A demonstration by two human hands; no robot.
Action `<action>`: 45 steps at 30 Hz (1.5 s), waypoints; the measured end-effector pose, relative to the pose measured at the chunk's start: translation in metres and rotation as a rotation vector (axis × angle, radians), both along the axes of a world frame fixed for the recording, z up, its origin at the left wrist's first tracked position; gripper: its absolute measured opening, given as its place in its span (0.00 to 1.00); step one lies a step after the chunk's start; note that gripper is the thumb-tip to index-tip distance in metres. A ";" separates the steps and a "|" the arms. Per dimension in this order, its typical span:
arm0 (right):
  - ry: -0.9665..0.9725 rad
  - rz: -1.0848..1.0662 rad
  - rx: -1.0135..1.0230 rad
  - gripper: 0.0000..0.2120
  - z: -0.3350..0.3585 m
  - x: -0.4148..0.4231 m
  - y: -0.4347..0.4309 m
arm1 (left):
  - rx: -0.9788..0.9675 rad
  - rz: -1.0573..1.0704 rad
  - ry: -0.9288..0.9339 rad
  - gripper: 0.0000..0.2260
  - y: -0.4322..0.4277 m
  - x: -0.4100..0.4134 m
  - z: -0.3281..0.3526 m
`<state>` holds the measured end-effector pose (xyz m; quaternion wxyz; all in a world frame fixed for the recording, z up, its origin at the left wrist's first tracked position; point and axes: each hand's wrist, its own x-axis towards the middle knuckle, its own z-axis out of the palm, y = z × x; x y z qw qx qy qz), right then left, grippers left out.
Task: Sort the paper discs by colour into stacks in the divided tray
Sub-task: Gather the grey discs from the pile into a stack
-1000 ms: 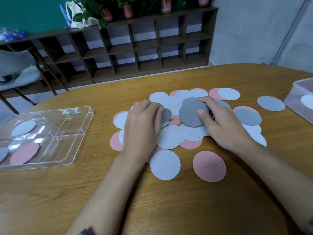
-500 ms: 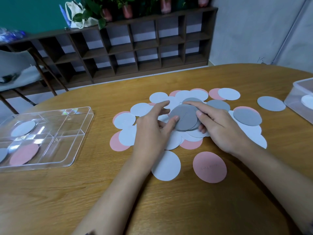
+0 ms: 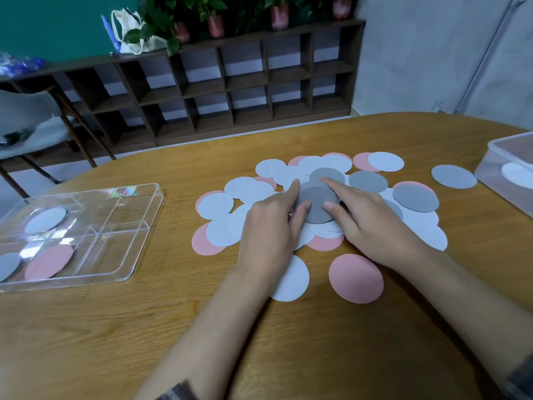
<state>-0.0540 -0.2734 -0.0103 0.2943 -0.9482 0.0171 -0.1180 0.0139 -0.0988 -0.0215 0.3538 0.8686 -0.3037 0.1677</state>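
Observation:
A loose pile of white, pink and grey paper discs (image 3: 251,192) covers the middle of the wooden table. On top of it lies a grey disc (image 3: 317,200). My left hand (image 3: 271,226) pinches its left edge with thumb and forefinger. My right hand (image 3: 372,226) pinches its right edge the same way. The clear divided tray (image 3: 147,235) stands at the left. It holds a white disc (image 3: 46,219), a pink disc (image 3: 49,261) and a grey disc (image 3: 8,265) in separate compartments.
A single pink disc (image 3: 356,278) and a white disc (image 3: 291,281) lie near me, below the pile. A lone grey disc (image 3: 452,176) lies at the right, beside a clear box (image 3: 496,157) holding a white disc. Beyond the table are a dark shelf unit and a chair.
My left hand has lifted off the white discs and come right to take the grey disc's edge. The grey disc has shifted a little to the left between both hands.

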 end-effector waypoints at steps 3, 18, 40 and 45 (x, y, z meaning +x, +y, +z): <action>-0.047 -0.013 0.047 0.15 0.001 -0.003 -0.005 | -0.073 -0.038 0.073 0.18 0.004 -0.002 0.001; -0.197 -0.230 0.284 0.09 -0.001 -0.052 -0.096 | 0.171 -0.340 0.074 0.15 -0.051 -0.014 0.003; -0.194 -0.093 0.224 0.11 -0.013 -0.044 -0.097 | -0.060 -0.294 -0.206 0.08 -0.069 -0.025 -0.007; -0.187 -0.034 0.299 0.14 -0.012 -0.045 -0.088 | -0.264 -0.226 -0.053 0.03 -0.069 -0.026 -0.005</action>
